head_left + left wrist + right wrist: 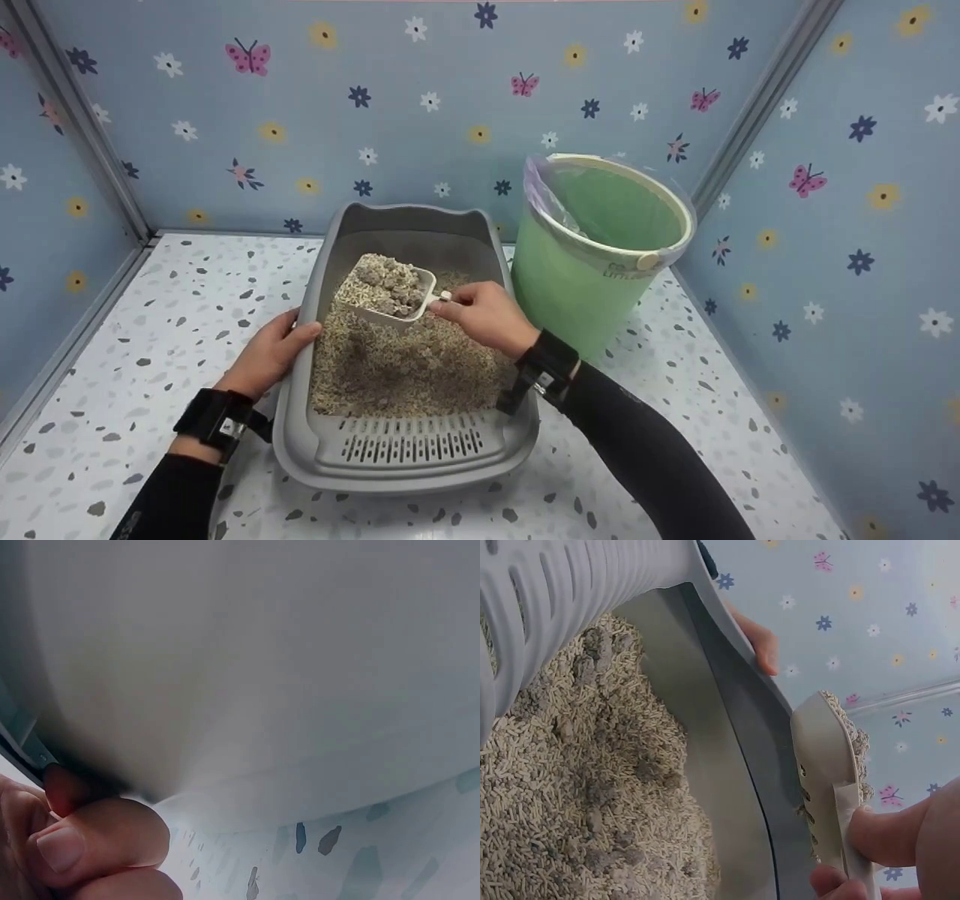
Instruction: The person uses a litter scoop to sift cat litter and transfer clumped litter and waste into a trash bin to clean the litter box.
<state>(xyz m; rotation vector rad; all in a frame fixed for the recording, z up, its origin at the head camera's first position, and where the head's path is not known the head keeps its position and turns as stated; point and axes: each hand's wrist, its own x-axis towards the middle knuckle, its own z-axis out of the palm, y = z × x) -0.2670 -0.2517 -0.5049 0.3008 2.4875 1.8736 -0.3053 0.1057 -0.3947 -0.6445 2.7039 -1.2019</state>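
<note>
A grey litter box stands on the floor, with pellet litter spread over its bottom. My left hand grips the box's left rim, thumb over the top; in the left wrist view its fingers curl beneath the edge. By its short handle, my right hand holds a white litter scoop above the litter. Heaped in the scoop are pellets and greyish clumps. Slots show along the scoop's side in the right wrist view.
A green bin with a thin purplish bag over its rim stands right behind the box. Flowered blue wall panels enclose the back and both sides. The floor is white with grey speckles.
</note>
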